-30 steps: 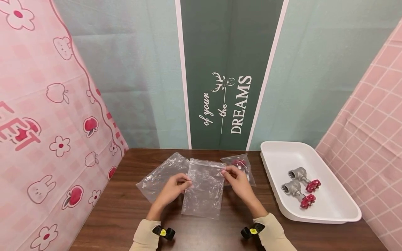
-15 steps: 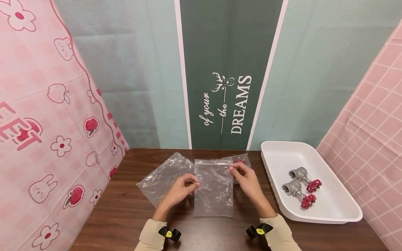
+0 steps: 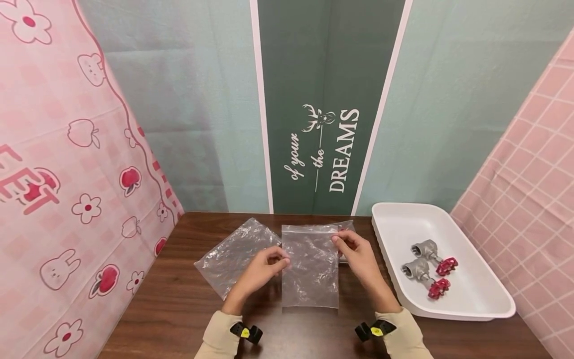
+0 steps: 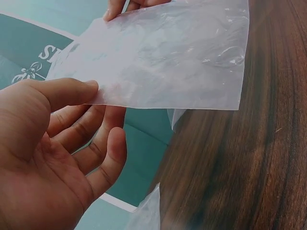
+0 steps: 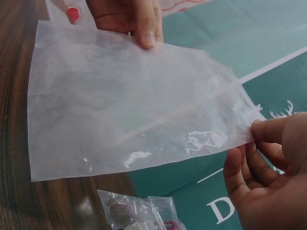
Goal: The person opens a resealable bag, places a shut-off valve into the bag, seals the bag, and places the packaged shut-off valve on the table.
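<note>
Two-handed, pinching a bag (image 3: 310,279) by opposite edges with left hand (image 3: 262,268) and right hand (image 3: 360,255), just holding it over the surface (image 3: 309,335), left of the tray (image 3: 477,279).

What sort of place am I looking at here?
Probably a makeshift work booth, judging by the printed cloth hangings around the wood-grained table, the clear bags, and the white tray holding two red-handled valves.
</note>
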`<state>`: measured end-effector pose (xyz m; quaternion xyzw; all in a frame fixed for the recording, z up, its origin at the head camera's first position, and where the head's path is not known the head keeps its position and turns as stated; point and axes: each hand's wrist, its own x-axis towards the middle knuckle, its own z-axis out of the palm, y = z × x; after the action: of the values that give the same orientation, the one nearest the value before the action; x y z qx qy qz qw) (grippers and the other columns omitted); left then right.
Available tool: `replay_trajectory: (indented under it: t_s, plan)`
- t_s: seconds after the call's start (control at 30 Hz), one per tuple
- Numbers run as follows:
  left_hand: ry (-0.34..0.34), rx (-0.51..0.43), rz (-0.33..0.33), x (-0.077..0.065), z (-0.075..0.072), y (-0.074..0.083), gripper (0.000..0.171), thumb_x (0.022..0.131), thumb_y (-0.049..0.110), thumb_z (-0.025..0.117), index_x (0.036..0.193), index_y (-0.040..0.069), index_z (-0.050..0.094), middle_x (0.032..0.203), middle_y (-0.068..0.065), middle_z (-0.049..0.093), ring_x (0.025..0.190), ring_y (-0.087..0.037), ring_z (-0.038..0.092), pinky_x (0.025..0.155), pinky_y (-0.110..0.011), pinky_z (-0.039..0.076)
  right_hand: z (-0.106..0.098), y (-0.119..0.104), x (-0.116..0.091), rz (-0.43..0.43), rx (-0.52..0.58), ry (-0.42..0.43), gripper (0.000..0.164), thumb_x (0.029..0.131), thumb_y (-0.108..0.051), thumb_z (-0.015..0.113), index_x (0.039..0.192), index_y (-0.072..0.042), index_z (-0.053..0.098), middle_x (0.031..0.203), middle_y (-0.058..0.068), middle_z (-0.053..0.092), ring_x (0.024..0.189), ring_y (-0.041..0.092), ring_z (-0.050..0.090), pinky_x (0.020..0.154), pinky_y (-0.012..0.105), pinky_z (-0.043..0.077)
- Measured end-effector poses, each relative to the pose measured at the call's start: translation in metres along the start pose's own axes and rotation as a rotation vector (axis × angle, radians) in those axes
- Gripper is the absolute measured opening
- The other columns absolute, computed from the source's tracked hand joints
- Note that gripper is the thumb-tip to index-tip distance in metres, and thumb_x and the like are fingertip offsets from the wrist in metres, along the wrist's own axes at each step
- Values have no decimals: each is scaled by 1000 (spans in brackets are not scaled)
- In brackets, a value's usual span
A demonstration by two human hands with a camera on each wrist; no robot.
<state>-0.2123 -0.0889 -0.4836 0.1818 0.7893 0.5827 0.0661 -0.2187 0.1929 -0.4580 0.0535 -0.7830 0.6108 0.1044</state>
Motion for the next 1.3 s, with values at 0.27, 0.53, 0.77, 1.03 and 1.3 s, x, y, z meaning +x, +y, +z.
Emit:
replay_trajectory:
  t_s: [0.27, 0.53, 0.77, 1.03, 1.3]
  plan:
    - [38, -13, 14, 5, 1, -2, 12, 103, 11, 70, 110, 1, 70, 97, -17, 74, 79, -20, 67, 73, -41, 63, -1, -1, -1, -24, 16, -4, 17, 101, -12, 74, 108, 3, 74, 84, 9, 66, 70, 18, 64, 64, 23, 54]
    - [121, -10, 58, 10, -2, 1, 16, 101, 5, 71, 115, -1, 67, 102, -18, 72, 82, -9, 63, 74, -28, 60, 0, -2, -3, -104, 19, -17, 13, 99, -7, 75, 106, 3, 74, 85, 14, 68, 68, 12, 63, 61, 23, 55]
    - [275, 74, 157, 16, -2, 7, 28, 98, 2, 74, 125, 0, 65, 114, -18, 68, 105, -29, 67, 86, -31, 59, 3, -5, -5, -117, 18, -20, 12, 99, -7, 75, 107, 3, 74, 92, 18, 71, 71, 10, 65, 63, 23, 57]
    - [350, 157, 271, 20, 5, 21, 37, 97, 0, 73, 134, 4, 64, 110, -13, 68, 98, -24, 67, 81, -37, 60, 9, -4, -12, -175, 49, -75, 10, 98, 2, 73, 106, 6, 70, 96, 17, 71, 72, 7, 68, 64, 25, 62]
    - [226, 214, 274, 23, 14, 34, 48, 104, 12, 70, 149, 16, 58, 117, -10, 67, 99, -21, 70, 82, -29, 60, 14, -2, -18, -267, 18, -153, 11, 97, 2, 74, 107, 3, 70, 97, 18, 71, 84, 2, 69, 72, 28, 65]
